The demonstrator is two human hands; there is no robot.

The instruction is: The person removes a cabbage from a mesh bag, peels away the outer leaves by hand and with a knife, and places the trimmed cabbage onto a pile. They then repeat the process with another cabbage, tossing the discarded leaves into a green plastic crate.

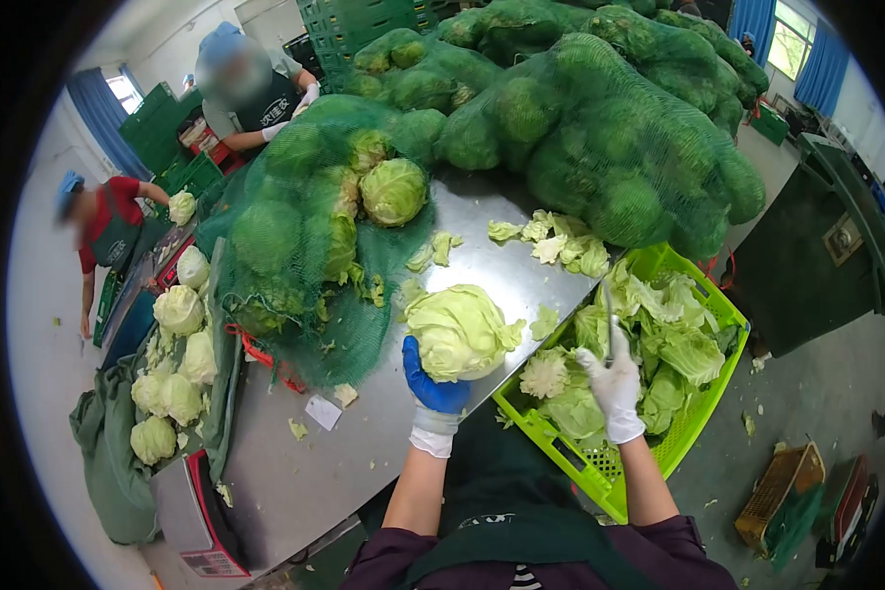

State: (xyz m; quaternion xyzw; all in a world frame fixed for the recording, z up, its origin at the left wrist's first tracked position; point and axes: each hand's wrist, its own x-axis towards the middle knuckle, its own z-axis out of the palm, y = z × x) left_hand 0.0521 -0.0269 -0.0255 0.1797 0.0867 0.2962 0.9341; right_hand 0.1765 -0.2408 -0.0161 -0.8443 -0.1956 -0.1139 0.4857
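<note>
Cupped snugly, the blue-gloved left hand [435,382] held a cabbage [462,329] at the near right edge of the steel table [310,472]; the white-gloved right hand [616,395] gripped a knife [609,320] beyond that edge. Green mesh sacks [610,133] heaped the table's far side. A yellow-green crate [553,442] of leaves stood by its right edge. Loose leaves [564,242] lay scattered on its top.
</note>
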